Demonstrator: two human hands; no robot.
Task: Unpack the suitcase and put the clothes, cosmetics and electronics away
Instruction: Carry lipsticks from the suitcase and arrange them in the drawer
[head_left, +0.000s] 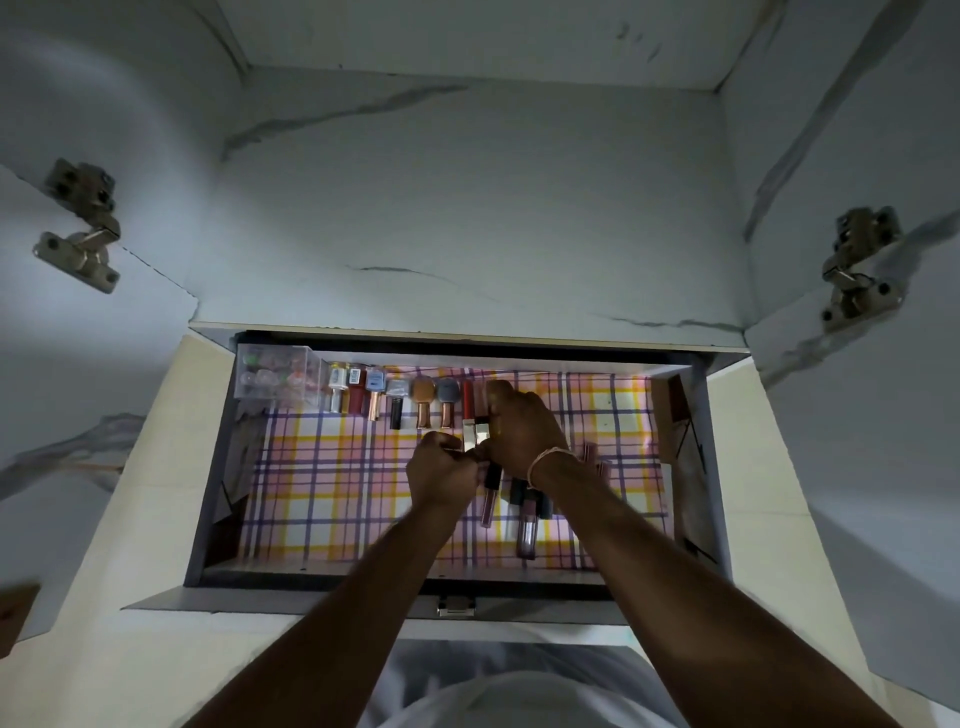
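Note:
An open drawer lined with pink, yellow and purple plaid paper holds cosmetics. A row of small bottles and tubes lies along its back edge. My right hand grips a red lipstick tube with a gold cap at the right end of that row. My left hand is curled just left of it, pinching the top of a dark-capped lip gloss. Several more lip gloss tubes lie loose under my right wrist.
A clear plastic box of small items sits in the drawer's back left corner. An empty marbled cabinet shelf lies above the drawer. Two cabinet doors stand open, with hinges at left and right. The drawer handle faces me.

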